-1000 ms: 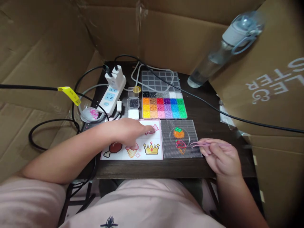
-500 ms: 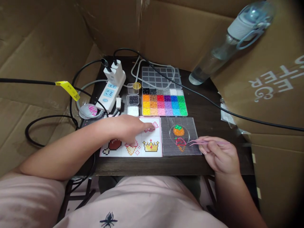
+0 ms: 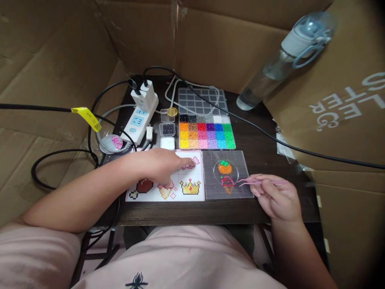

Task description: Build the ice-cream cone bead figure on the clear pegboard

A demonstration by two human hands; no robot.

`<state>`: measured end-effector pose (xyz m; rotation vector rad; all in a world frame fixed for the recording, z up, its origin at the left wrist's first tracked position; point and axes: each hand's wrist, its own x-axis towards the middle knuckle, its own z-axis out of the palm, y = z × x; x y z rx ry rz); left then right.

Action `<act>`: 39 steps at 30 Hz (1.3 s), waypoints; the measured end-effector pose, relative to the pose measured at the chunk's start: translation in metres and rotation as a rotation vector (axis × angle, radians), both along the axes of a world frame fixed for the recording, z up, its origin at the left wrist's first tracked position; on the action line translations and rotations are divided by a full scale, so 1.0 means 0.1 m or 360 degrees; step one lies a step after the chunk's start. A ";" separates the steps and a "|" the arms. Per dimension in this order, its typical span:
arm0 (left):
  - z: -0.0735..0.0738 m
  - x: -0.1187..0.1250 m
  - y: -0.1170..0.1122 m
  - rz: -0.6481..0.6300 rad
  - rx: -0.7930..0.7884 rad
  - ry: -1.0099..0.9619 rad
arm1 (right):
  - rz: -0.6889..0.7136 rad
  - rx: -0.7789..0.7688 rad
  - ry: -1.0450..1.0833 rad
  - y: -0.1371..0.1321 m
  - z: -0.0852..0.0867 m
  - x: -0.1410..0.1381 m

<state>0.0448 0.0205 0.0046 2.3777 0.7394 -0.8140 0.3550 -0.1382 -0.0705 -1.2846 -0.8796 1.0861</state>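
Pinching the pink tweezers (image 3: pixel 261 182) between thumb and fingers, your right hand (image 3: pixel 278 198) rests at the near right of the dark surface (image 3: pixel 258 140), grip closed on the tool. The tweezers lie almost level, long axis running left to right, tips pointing left toward the clear pegboard (image 3: pixel 227 174). Those tips sit just at the right edge of the bead strawberry (image 3: pixel 227 184), the red and green figure near the board's front; whether they touch it or carry a bead is too small to tell. Just behind the strawberry on the same board sits the orange bead figure (image 3: pixel 225 166) with a green top. So the work lies directly left of your right hand's tool, in line with its axis, and that hand is much the nearer of the two.

Your left hand (image 3: pixel 162 164) lies flat on the pattern sheet (image 3: pixel 168 178), just left of the pegboard and touching its edge. It holds nothing; the fingers are loosely extended, the forefinger tip laid on the pink drawing (image 3: pixel 192 161) in the upper right square. The crown drawing (image 3: pixel 190 187) shows uncovered just in front of that fingertip.

Behind both, the bead tray (image 3: pixel 206 132) with its coloured compartments stands well apart from either hand, its clear lid (image 3: pixel 200 100) further back. A power strip (image 3: pixel 140 116) lies at the far left, a water bottle (image 3: pixel 285 56) leans at the far right, and a black cable (image 3: pixel 270 136) crosses the surface behind the pegboard.
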 end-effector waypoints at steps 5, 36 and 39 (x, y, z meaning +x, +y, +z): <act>0.01 -0.01 0.00 0.0003 -0.0001 0.0001 | -0.0037 -0.0015 -0.0010 0.01 0.00 -0.02; -0.03 0.00 0.02 0.0079 -0.0031 0.0009 | -0.0052 -0.0046 0.0268 0.32 0.09 0.15; -0.03 -0.01 0.02 0.0082 -0.0015 0.0012 | -0.0010 -0.0074 0.0293 0.53 0.12 0.26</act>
